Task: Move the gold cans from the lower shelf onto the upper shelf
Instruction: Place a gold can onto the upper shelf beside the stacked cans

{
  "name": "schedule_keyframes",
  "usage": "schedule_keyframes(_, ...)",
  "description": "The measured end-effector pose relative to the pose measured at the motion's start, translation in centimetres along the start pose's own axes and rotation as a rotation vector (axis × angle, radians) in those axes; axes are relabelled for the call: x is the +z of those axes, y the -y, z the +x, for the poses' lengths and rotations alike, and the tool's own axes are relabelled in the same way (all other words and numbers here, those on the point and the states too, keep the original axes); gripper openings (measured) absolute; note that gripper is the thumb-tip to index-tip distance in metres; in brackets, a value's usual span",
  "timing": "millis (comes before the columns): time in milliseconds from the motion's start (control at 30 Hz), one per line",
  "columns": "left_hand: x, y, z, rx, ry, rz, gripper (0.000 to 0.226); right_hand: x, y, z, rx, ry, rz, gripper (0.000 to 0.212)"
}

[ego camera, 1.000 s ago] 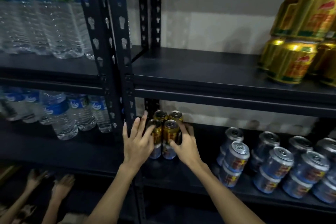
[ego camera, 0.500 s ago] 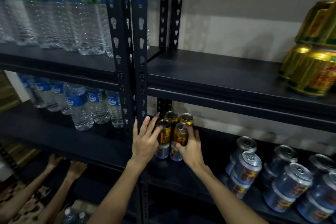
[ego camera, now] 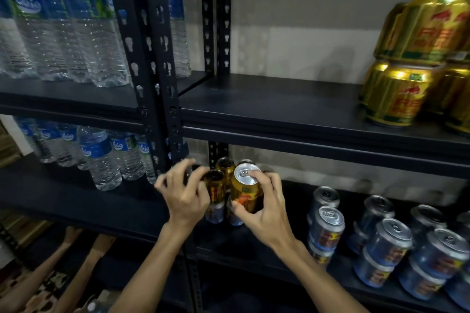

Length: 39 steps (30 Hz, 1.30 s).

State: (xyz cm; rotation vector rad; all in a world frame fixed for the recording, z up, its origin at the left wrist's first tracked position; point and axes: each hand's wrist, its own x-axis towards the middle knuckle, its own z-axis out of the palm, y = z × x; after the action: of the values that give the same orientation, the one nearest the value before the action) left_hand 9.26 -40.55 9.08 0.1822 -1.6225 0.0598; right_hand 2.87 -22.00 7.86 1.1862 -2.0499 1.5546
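The right hand (ego camera: 264, 208) wraps thumb and fingers round a gold aluminium can with a silver lid (ego camera: 245, 192), its axis tipped toward the camera, over the dark metal lower shelf (ego camera: 298, 201). The left hand (ego camera: 184, 195) curls at a neighbouring gold can (ego camera: 215, 187); whether it grips it, I cannot tell. The dark upper shelf (ego camera: 279, 99) lies above the hands and farther back, with stacked gold cans (ego camera: 396, 94) at its right.

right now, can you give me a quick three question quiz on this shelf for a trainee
1. True or false: the right hand grips a gold can.
2. At the right end of the upper shelf stand: A) cartons, B) stacked gold cans, C) glass jars.
3. Fill in: left of the black post, the shelves hold ___.
Key: 1 true; 2 B; 3 water bottles.
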Motion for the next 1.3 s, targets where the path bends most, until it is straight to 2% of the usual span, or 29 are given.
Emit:
schedule_keyframes(267,-1.1,-2.7,10.5,0.049,-0.183,-0.100,0.035,-2.3,3.4,2.1,-0.145,-0.062,0.024,0.078)
schedule_keyframes(400,-1.3,-3.4,13.4,0.023,-0.169,-0.169,0.033,-4.2,5.8,2.9,-0.243,-0.080,0.027,0.079)
schedule_keyframes(500,-1.0,-4.0,16.0,-0.022,-0.087,-0.282,0.032,-6.4,9.0,4.7,-0.348,-0.093,0.066,0.079)
schedule_keyframes(600,-0.3,-4.4,18.7,-0.153,0.111,-0.417,0.030,-9.3,12.7,7.8,-0.425,-0.152,0.073,0.072)
schedule_keyframes(700,1.8,-3.9,20.5,-0.257,0.497,-0.485,0.032,-12.2,15.0,11.4,-0.303,-0.157,0.058,0.070)
schedule_keyframes(800,3.9,-3.9,21.2,-0.304,0.942,-0.276,0.049,-13.7,15.4,15.2,-0.162,-0.159,-0.049,0.064)
schedule_keyframes(867,4.6,-4.1,21.4,-0.326,1.108,-0.106,0.063,-14.0,14.7,17.2,-0.053,-0.145,-0.134,0.063)
schedule_keyframes(1033,4.4,-4.4,21.6,-0.343,1.226,0.015,0.066,-14.1,12.2,20.1,0.123,-0.142,-0.334,0.064)
schedule_keyframes(1133,4.4,-4.2,21.7,-0.319,1.290,0.022,0.060,-14.2,11.1,20.8,0.196,-0.138,-0.388,0.062)
schedule_keyframes(1300,4.5,-4.0,21.6,-0.310,1.307,0.007,0.058,-14.2,9.6,20.8,0.259,-0.121,-0.410,0.059)
